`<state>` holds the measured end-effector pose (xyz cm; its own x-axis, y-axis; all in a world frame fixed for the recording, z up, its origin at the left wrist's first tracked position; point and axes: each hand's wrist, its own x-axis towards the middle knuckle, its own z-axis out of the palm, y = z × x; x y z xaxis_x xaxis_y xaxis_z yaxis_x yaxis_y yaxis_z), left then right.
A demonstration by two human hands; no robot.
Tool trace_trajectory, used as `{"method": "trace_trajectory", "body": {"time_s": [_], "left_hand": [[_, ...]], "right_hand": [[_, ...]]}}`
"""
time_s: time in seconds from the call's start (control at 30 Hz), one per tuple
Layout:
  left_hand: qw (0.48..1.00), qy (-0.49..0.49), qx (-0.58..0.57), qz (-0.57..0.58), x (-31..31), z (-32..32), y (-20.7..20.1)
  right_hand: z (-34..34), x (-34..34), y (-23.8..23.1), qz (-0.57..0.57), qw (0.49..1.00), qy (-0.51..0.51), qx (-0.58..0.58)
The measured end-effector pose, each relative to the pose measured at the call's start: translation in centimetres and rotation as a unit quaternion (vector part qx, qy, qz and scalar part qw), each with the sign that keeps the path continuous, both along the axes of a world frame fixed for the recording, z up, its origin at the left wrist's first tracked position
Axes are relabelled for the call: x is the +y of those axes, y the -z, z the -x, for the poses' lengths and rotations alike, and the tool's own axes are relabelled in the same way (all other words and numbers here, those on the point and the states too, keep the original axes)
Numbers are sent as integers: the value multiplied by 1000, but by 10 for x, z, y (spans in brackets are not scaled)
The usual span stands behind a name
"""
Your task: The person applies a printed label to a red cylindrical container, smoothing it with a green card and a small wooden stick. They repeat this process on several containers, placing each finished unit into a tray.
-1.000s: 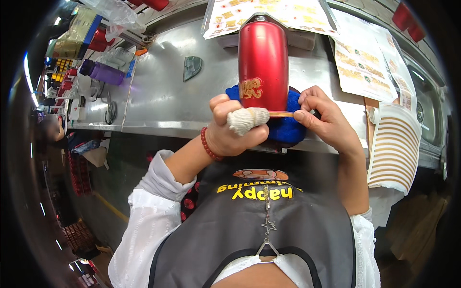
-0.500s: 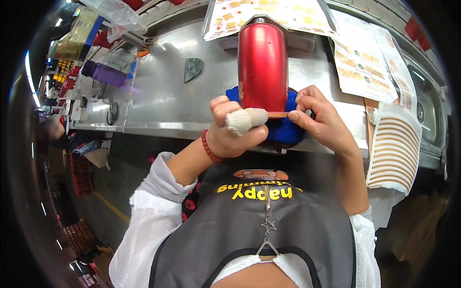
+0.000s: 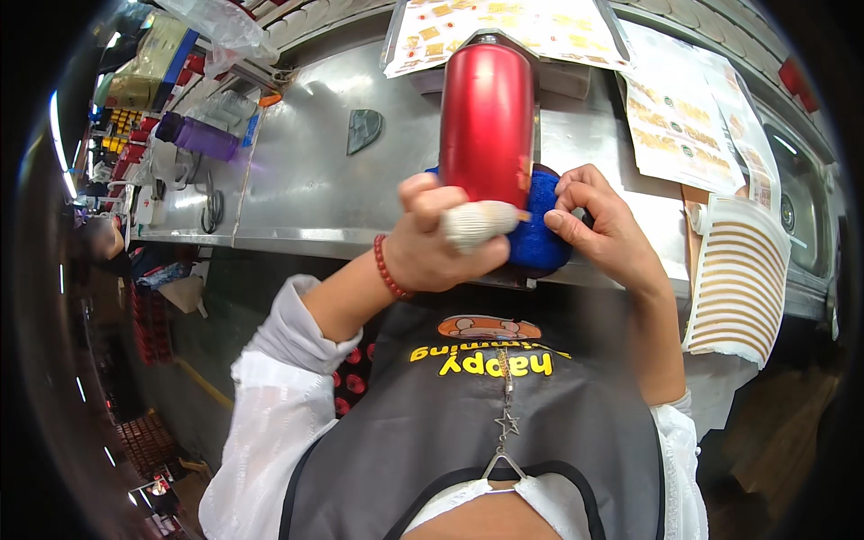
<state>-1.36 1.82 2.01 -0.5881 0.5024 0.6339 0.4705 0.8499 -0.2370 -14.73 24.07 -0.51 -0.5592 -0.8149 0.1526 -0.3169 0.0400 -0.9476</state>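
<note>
A glossy red metal bottle (image 3: pixel 486 117) leans over a blue towel-like pad (image 3: pixel 543 229) at the bench's front edge. My left hand (image 3: pixel 418 234) is closed against its lower end. A white ribbed cloth cover (image 3: pixel 477 225), seemingly worn on a finger, presses there. By the cloth's tip, a small gold piece (image 3: pixel 524 216) shows, and a gold mark (image 3: pixel 524 173) lies on the bottle's right side. Just right of the bottle, over the pad, my right hand (image 3: pixel 598 216) has thumb and fingers drawn together; anything between them is too small to make out.
A grey flat piece (image 3: pixel 364 129) lies on the metal bench (image 3: pixel 306 193). Printed decal sheets (image 3: pixel 684 126) lie at the right, near a curled white sheet with gold stripes (image 3: pixel 740 279). Behind the bottle is another printed sheet (image 3: pixel 513 27). A purple bottle (image 3: pixel 202 139) lies far left.
My left hand has slid right across the bottle's lower end. The gold strip that stretched between my hands now shows only as a short bit. My right hand has barely moved.
</note>
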Motion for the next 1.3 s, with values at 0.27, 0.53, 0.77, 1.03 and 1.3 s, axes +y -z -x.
{"method": "trace_trajectory", "body": {"time_s": [0.27,0.53,0.77,1.03,1.3], "left_hand": [[907,-33,-98,-408,9,-10,12],[870,-99,-174,-451,18,3,1],[834,-80,-213,-503,14,-2,6],[868,-95,-176,-454,16,-7,7],[978,-183,4,-102,16,-39,27]], "right_hand": [[-15,-7,-11,28,993,87,76],[-33,-20,-10,56,982,117,140],[-33,-22,-10,51,981,119,142],[-35,-22,-9,48,977,131,164],[-36,-24,-5,50,974,139,171]]}}
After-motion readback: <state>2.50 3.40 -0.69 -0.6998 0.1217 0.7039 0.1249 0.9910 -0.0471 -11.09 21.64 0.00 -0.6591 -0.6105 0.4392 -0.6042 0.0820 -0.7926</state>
